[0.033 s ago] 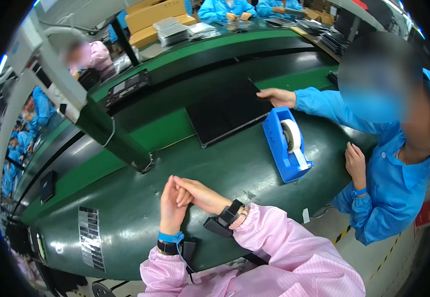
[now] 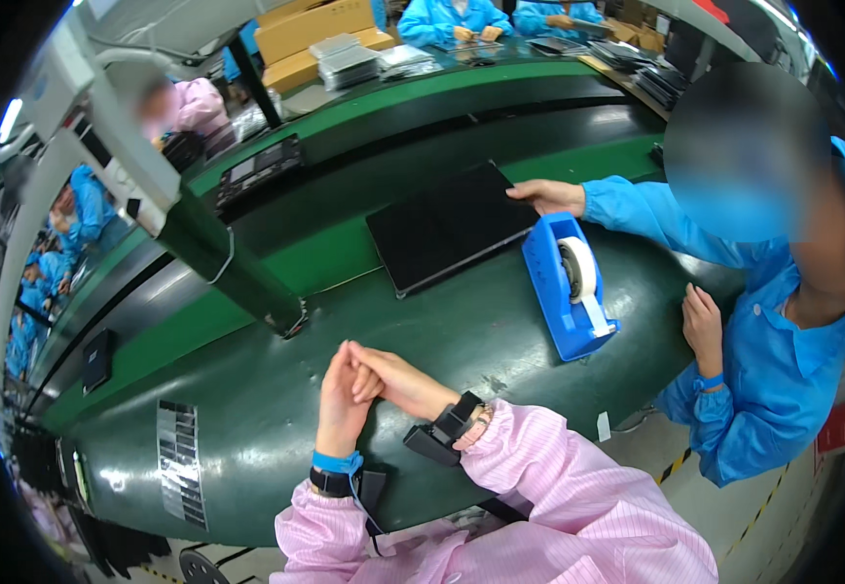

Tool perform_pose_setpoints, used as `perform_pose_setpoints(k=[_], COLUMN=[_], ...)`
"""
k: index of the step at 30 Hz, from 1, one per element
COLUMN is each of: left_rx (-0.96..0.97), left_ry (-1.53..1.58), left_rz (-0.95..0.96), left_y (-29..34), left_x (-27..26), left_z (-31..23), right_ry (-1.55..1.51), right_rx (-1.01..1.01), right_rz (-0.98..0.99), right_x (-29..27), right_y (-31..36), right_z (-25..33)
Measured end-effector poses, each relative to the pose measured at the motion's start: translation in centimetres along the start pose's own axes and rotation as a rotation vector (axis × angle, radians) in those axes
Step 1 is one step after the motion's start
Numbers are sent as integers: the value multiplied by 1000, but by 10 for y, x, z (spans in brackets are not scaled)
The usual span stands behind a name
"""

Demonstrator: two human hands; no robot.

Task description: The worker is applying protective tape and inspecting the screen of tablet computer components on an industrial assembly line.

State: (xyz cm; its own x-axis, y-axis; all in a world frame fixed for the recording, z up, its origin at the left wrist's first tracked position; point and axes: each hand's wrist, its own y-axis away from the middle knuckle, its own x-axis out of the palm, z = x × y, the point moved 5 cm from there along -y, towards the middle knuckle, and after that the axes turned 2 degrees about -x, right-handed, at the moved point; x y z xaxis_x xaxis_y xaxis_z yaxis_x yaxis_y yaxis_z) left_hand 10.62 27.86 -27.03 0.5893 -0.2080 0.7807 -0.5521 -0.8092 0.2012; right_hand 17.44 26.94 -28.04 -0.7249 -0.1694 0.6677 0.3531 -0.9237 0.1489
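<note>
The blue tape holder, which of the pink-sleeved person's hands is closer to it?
Right. The right hand is to the left of the tape holder and lower in the picture, not touching it. The left hand is farther left, against the right hand.

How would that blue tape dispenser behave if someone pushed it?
The blue tape dispenser would probably feel stiff, as its boxy body looks like hard plastic. Pushed, it would likely slide rather than roll, being long and straight-sided on a shiny green work surface. Its round white tape roll might turn.
</note>
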Motion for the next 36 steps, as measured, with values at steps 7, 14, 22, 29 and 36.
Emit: perform_pose_setpoints(k=[7, 14, 22, 29, 36], left_rx=[236, 173, -92, 9, 213], left_ry=[-485, -857, -1140, -638, -437], left_rz=[-188, -369, -523, -437, -337], left_y=[-34, -118, -176, -187, -186], left_x=[7, -16, 0, 0, 19], left_z=[-51, -73, -65, -54, -49], right_ry=[-97, -15, -175, -176, -285], right_rx=[10, 29, -36, -54, -88], right_rz=[-34, -29, -232, -264, -370], right_x=[-9, -10, -23, -31, -39], right_y=[2, -6, -3, -2, -4], right_z=[3, -12, 9, 10, 1])
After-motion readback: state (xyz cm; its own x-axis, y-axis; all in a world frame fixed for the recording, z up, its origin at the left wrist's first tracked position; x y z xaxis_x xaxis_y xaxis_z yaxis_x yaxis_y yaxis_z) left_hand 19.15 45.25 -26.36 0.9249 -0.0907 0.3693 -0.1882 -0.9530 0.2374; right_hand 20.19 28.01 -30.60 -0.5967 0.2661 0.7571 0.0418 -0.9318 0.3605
